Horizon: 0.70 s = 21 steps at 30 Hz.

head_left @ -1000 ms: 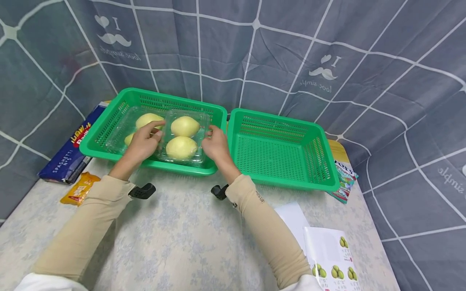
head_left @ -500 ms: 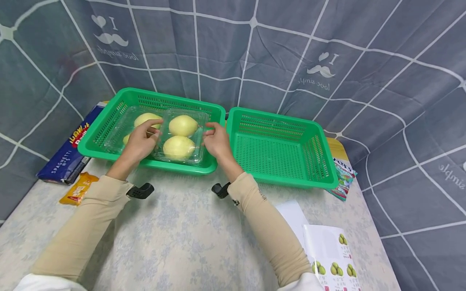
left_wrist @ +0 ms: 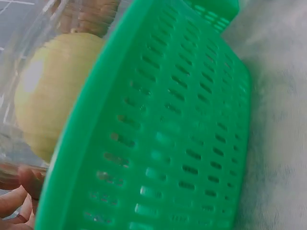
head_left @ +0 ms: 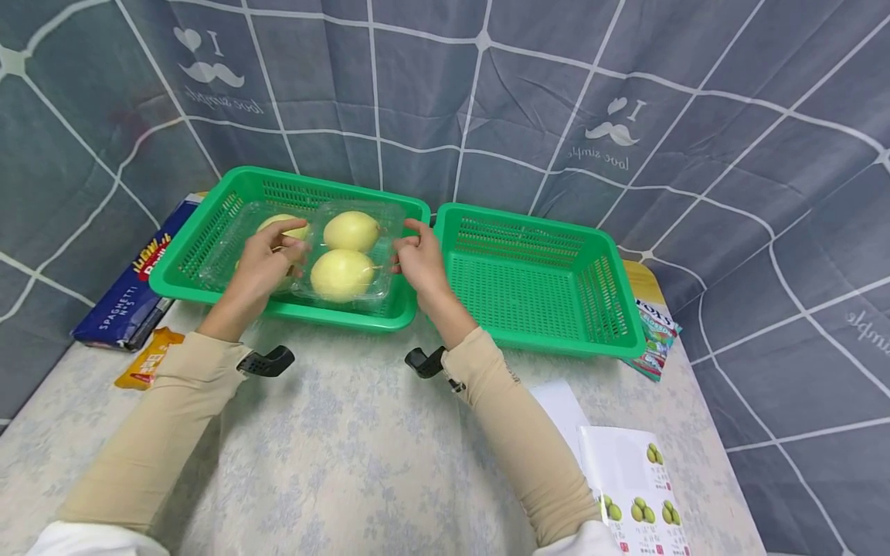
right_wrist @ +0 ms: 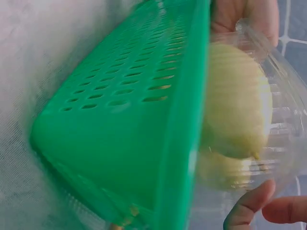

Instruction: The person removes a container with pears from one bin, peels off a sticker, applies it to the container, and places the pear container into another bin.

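Note:
A clear plastic box (head_left: 382, 284) with two pale yellow, pear-like fruits (head_left: 342, 275) inside is held between my two hands over the left green basket (head_left: 334, 318). My left hand (head_left: 267, 259) grips its left side, fingers curled at the edge. Its right side is held by my right hand (head_left: 421, 261), thumb and fingers at the wall. In the right wrist view, a fruit (right_wrist: 237, 103) with a short stem shows through the box, above the basket's rim. Left of it in the basket lies a second clear box (head_left: 225, 243) of similar fruit, partly hidden by my left hand.
A second green basket (head_left: 514, 297) stands right beside the first. A blue spaghetti pack (head_left: 132, 289) and an orange packet (head_left: 149, 361) lie at the left. A teal packet (head_left: 653, 340) is at the right, with printed sheets (head_left: 626, 471) in front. A grey patterned curtain (head_left: 431, 93) hangs behind.
The box between my hands has risen a little from the left basket, and both hands have come up with it. The second box and both baskets stay in place.

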Each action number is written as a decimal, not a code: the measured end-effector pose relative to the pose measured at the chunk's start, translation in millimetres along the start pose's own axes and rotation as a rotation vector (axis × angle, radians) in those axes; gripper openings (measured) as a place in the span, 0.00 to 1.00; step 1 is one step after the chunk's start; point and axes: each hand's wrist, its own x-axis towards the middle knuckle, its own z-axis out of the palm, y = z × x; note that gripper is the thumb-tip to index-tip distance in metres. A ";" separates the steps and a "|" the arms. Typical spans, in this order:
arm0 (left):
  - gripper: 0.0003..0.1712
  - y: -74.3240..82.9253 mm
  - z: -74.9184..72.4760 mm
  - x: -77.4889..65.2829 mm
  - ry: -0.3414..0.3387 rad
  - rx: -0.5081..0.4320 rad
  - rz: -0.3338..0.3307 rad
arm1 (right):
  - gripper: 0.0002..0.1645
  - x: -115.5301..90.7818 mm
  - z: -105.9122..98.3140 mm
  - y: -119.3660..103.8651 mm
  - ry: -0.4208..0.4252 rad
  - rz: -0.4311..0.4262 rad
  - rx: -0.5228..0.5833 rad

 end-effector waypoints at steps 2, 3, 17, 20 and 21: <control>0.29 0.8 0.9 0.1 -0.007 -0.038 -0.003 | 0.29 -2.0 -1.3 -2.3 0.013 -0.010 0.025; 0.29 1.2 1.4 0.0 -0.008 -0.056 -0.001 | 0.29 -2.9 -1.8 -3.1 0.018 -0.017 0.031; 0.28 9.5 6.3 -4.0 -0.006 -0.153 0.021 | 0.26 -7.6 -6.3 -1.1 0.083 -0.049 0.126; 0.28 11.1 7.4 -4.2 -0.017 -0.172 0.020 | 0.24 -9.5 -9.0 -1.6 0.087 -0.025 0.159; 0.28 11.8 7.9 -4.7 -0.016 -0.177 0.017 | 0.24 -10.5 -9.9 -2.0 0.085 -0.015 0.170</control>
